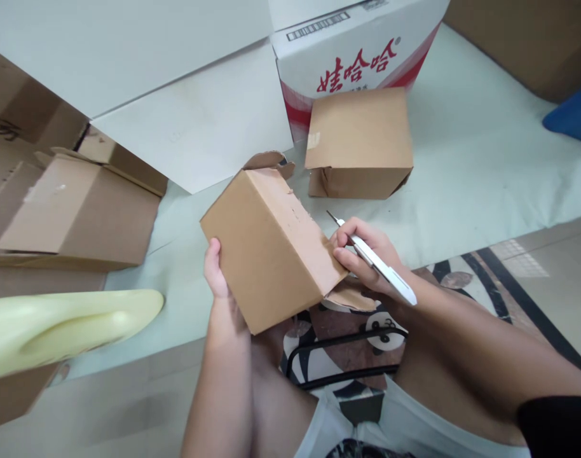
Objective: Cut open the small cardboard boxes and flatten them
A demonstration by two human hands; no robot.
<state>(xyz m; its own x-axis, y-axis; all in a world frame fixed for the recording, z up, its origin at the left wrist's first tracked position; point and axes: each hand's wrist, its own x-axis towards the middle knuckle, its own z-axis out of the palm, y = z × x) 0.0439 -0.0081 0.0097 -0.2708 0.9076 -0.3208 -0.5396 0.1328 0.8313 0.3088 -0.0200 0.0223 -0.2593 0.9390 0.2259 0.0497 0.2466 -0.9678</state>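
A brown cardboard box (266, 254) is held tilted above my lap, at the edge of the pale green cloth. My left hand (217, 267) grips it at its left side, with the thumb showing on the brown face. Torn, ragged flaps stick out at its top and lower right, and one side looks scuffed. My right hand (364, 254) is closed around a white utility knife (386, 270), its thin blade pointing up and left. The right fingers are close to the box's right edge; whether they touch it I cannot tell.
Another brown box (362, 130) sits behind, against a white and red printed carton (352, 63). A large white box (199, 114) stands at the back left. Several cardboard boxes (81, 216) are piled at left, near a pale yellow plastic object (81, 324). A blue object (574, 117) lies far right.
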